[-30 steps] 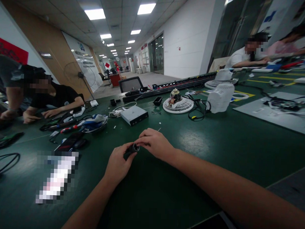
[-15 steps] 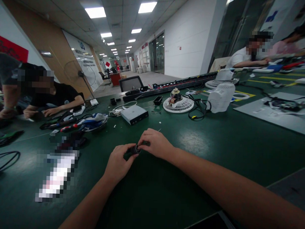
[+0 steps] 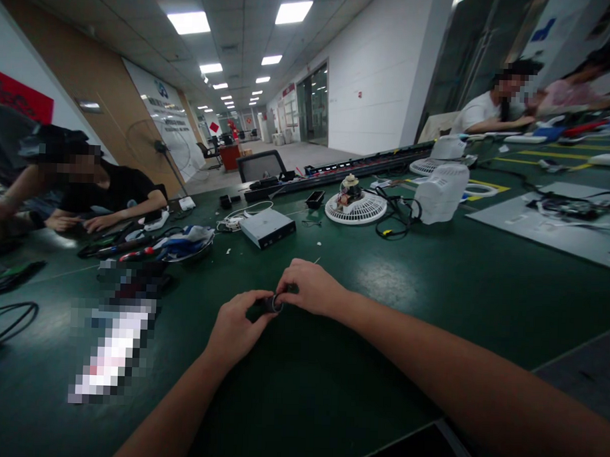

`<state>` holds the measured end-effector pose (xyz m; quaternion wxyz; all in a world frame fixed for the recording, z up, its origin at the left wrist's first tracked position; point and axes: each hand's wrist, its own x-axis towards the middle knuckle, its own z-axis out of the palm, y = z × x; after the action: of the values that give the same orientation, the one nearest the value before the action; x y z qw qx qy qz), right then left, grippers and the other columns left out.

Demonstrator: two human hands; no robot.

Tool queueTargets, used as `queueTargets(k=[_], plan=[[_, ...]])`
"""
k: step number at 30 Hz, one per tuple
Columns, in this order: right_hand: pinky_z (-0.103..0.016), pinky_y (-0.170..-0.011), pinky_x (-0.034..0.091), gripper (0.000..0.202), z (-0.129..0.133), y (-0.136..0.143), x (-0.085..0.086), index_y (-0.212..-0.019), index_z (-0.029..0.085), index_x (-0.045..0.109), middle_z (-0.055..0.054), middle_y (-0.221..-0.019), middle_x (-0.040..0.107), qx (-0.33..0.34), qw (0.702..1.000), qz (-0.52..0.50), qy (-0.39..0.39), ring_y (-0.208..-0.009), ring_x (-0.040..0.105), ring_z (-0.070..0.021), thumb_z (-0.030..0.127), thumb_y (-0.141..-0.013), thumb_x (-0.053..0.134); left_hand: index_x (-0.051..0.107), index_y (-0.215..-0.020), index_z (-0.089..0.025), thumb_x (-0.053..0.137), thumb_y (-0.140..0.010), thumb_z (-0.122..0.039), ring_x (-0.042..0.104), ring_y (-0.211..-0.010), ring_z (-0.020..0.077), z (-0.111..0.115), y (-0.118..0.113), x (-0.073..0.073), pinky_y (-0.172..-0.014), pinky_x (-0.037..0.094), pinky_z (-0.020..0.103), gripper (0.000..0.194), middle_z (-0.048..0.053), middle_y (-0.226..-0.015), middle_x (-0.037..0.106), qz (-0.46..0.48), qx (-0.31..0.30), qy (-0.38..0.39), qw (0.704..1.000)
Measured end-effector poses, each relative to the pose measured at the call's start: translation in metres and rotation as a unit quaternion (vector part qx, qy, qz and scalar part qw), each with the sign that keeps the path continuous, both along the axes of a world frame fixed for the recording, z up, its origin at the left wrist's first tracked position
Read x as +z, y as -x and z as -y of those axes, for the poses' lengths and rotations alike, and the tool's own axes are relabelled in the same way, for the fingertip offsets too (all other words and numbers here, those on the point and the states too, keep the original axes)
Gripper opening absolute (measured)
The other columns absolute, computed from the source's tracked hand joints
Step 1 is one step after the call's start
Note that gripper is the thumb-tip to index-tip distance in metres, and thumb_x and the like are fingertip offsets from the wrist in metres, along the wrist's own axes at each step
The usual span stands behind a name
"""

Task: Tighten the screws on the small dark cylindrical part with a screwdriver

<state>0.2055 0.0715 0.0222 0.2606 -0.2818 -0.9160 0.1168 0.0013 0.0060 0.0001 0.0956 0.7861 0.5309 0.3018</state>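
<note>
My left hand (image 3: 236, 326) pinches a small dark round part (image 3: 272, 303) between thumb and fingers, above the green table (image 3: 299, 395). From the right, my right hand (image 3: 310, 287) reaches to the same part, its thumb and fingertips closed at the part's ring-like open end. A thin light rod or wire shows just beyond the right knuckles. Whether the right fingertips hold a separate piece is too small to tell. Beyond the hands lies a silver-grey drive box (image 3: 267, 228).
Behind are a white fan grille with a motor (image 3: 356, 209), a white housing (image 3: 442, 193), black cables and a small black tray (image 3: 315, 199). A bowl with blue cloth (image 3: 187, 243) and tools lie left. A grey panel (image 3: 560, 221) is right. People sit at both sides.
The dark part has tilted a little, showing more of its round end. Both hands stay nearly in place. At the far left, another person's arm has shifted.
</note>
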Motion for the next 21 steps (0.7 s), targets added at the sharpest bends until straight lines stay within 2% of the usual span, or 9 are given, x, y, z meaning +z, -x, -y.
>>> queueTargets(k=[5,9,16,21], plan=[[-0.031,-0.074,0.04,0.007,0.004,0.0,0.002,-0.087,0.016,0.072,-0.005,-0.082,0.068,0.008,0.999,0.031,-0.024,-0.083,0.056,-0.0185,0.015,-0.08,0.07,0.067,-0.107,-0.024,0.069,-0.081,-0.027,0.068,-0.095,0.0213,0.001,0.002,0.0,-0.085,0.056,0.037,0.026,0.003,-0.103,0.072,0.0,-0.022,0.008,1.0],[-0.03,-0.072,0.041,0.014,0.007,0.001,-0.001,-0.094,0.016,0.069,-0.005,-0.08,0.066,-0.009,1.0,0.008,-0.01,-0.081,0.057,-0.0189,0.023,-0.081,0.068,0.067,-0.106,-0.023,0.069,-0.081,-0.026,0.068,-0.094,0.0208,0.001,0.002,0.001,-0.085,0.055,0.036,0.025,0.003,-0.102,0.072,0.017,-0.021,-0.005,1.0],[-0.03,-0.07,0.041,0.015,0.01,0.002,-0.003,-0.09,0.016,0.068,-0.004,-0.078,0.065,0.002,1.0,-0.002,-0.006,-0.078,0.056,-0.018,0.027,-0.08,0.067,0.067,-0.102,-0.023,0.07,-0.078,-0.021,0.067,-0.092,0.0192,0.003,-0.002,0.003,-0.083,0.055,0.033,0.024,0.002,-0.099,0.072,0.026,-0.025,-0.004,0.999],[-0.03,-0.069,0.04,0.019,0.012,0.006,-0.005,-0.089,0.016,0.069,-0.005,-0.075,0.066,-0.018,1.0,0.008,-0.008,-0.077,0.057,-0.0187,0.033,-0.085,0.062,0.067,-0.1,-0.022,0.07,-0.077,-0.02,0.068,-0.089,0.0186,0.002,-0.003,0.003,-0.081,0.055,0.033,0.024,0.001,-0.096,0.072,0.042,-0.011,-0.012,0.999]])
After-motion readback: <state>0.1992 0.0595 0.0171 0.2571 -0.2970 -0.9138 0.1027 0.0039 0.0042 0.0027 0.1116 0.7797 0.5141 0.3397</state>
